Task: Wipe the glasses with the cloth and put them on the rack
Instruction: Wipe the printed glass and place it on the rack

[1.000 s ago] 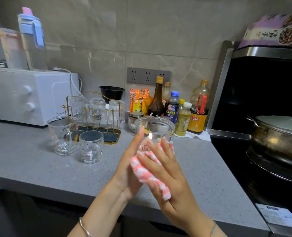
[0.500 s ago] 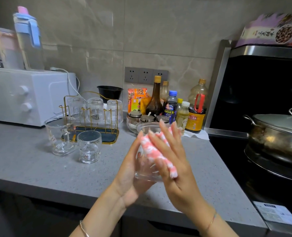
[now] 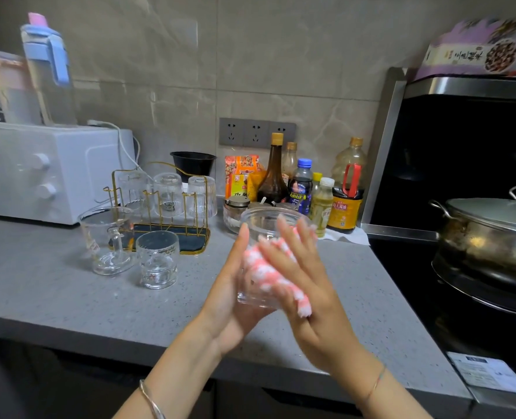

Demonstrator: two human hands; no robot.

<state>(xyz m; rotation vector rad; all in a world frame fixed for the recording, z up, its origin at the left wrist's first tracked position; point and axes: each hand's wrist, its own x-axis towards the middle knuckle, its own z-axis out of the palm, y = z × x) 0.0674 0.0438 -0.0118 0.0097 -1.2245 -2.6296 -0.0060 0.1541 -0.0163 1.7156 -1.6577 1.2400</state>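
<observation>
The speckled grey counter (image 3: 54, 285) carries the gold wire rack (image 3: 148, 193), where ribbed glasses (image 3: 169, 192) sit upside down to drain. A mug (image 3: 107, 240) and a tumbler (image 3: 157, 260) stand upright just before it, likely awaiting their wipe. The clear round glass (image 3: 266, 216) is held above the counter between both hands (mouth tilted away). The left hand (image 3: 229, 285) braces it with a flat palm, fingers straight. The right hand (image 3: 305, 285), fingers also straight, presses the fluffy pink-and-white cloth (image 3: 262, 267) to its smooth side.
</observation>
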